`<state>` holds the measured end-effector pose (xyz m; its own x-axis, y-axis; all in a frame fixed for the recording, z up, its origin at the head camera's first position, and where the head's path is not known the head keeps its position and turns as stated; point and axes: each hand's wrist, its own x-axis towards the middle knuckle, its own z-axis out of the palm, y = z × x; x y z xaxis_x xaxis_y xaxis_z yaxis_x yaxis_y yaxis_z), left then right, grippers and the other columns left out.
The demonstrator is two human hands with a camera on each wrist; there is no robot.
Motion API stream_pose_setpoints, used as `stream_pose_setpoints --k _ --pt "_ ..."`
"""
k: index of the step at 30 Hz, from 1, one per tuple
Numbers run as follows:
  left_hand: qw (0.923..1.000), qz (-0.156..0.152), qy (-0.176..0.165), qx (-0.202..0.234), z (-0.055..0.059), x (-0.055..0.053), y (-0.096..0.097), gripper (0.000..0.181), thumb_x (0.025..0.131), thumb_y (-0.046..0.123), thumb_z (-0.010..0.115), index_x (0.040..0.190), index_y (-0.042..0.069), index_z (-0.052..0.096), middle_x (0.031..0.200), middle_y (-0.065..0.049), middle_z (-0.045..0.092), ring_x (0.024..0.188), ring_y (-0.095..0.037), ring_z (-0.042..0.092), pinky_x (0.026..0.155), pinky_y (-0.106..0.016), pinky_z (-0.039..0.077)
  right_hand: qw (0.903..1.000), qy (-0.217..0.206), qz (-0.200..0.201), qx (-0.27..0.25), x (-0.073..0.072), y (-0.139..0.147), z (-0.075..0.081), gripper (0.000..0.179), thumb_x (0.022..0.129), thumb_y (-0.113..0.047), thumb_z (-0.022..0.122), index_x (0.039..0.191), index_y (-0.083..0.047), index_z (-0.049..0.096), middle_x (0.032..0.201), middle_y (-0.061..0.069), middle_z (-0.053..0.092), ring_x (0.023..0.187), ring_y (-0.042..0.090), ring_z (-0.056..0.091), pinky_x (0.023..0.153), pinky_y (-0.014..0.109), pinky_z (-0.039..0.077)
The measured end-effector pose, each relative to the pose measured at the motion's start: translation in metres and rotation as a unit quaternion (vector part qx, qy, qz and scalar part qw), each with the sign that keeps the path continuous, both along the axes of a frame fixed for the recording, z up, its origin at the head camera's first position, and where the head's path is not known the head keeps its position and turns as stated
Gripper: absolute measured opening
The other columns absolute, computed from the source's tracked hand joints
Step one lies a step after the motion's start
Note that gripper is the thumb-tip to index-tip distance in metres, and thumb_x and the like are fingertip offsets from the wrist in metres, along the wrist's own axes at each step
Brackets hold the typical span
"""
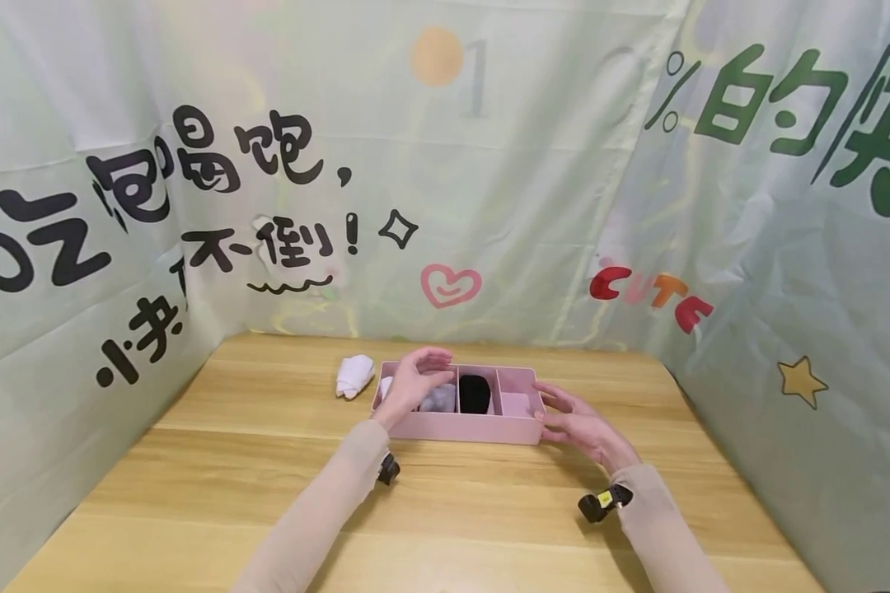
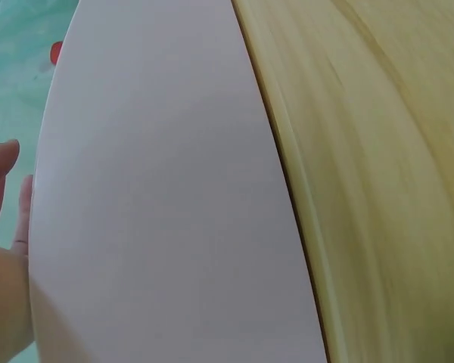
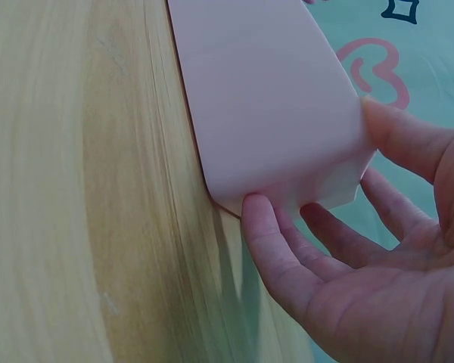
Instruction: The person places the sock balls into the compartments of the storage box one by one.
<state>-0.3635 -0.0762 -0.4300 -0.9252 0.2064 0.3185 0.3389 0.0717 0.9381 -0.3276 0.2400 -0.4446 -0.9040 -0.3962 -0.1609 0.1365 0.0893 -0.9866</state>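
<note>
A long pink divided box (image 1: 460, 427) sits on the wooden table. Its left compartment shows a bit of white cloth (image 1: 386, 385), then come a grey fabric bundle (image 1: 439, 400) and a black fabric bundle (image 1: 475, 394); nothing shows in the right compartment. Over the left part of the box is my left hand (image 1: 415, 383), thumb and fingers apart, with no item visible between them. My right hand (image 1: 582, 424) holds the box's right end, its thumb and fingers spread around the end wall in the right wrist view. The left hand's fingers are partly hidden behind the box in the left wrist view.
A rolled white cloth bundle (image 1: 354, 376), possibly a sock, lies on the table (image 1: 445, 511) just left of the box. Printed curtains (image 1: 519, 206) hang behind the table and along both sides.
</note>
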Motion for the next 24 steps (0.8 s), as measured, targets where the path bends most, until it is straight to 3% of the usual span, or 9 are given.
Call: stream_pose_setpoints --k 5,9,14,19,24 --pt "0.9995 0.024 0.019 -0.002 -0.001 -0.001 -0.009 0.032 0.084 -0.001 0.074 0.115 0.001 0.067 0.113 -0.019 0.069 0.106 -0.028 0.066 0.09 -0.029 0.054 1.0 -0.001 -0.005 -0.003 0.001 0.003 0.001 0.074 0.095 -0.005 0.06 0.157 -0.009 0.019 0.162 0.025 0.009 0.126 0.025 0.049 0.102 0.043 0.048" --pt "0.9991 0.032 0.03 0.003 0.001 -0.001 -0.017 0.031 0.084 -0.002 0.073 0.114 -0.002 0.066 0.112 -0.024 0.069 0.105 -0.032 0.066 0.088 -0.026 0.054 0.9999 -0.007 -0.008 -0.003 0.001 0.003 0.001 0.075 0.095 -0.007 0.062 0.157 -0.01 0.019 0.162 0.024 0.009 0.133 0.032 0.044 0.103 0.044 0.048" --pt "0.9993 0.032 0.018 0.011 0.001 0.0 -0.031 0.032 0.086 -0.002 0.071 0.117 -0.003 0.064 0.114 -0.031 0.065 0.104 -0.038 0.065 0.082 -0.022 0.054 0.9999 -0.006 -0.012 -0.002 0.002 0.003 0.0 0.074 0.095 -0.008 0.061 0.157 -0.011 0.02 0.162 0.024 0.009 0.136 0.036 0.039 0.104 0.045 0.047" --pt "0.9988 0.045 -0.004 0.02 -0.003 0.002 -0.046 0.031 0.086 -0.002 0.071 0.116 -0.004 0.065 0.111 -0.031 0.066 0.101 -0.041 0.065 0.076 -0.021 0.054 0.9999 -0.008 -0.014 0.005 0.002 0.002 -0.002 0.071 0.097 -0.006 0.058 0.157 -0.013 0.021 0.163 0.021 0.011 0.137 0.036 0.039 0.103 0.043 0.048" --pt "0.9974 0.065 -0.001 0.031 -0.005 0.005 -0.059 0.027 0.085 -0.004 0.071 0.111 -0.004 0.066 0.107 -0.032 0.066 0.093 -0.033 0.067 0.07 -0.02 0.051 0.9999 -0.006 -0.016 0.003 0.001 0.002 -0.003 0.07 0.097 -0.005 0.057 0.157 -0.011 0.021 0.162 0.023 0.011 0.138 0.037 0.037 0.102 0.043 0.048"
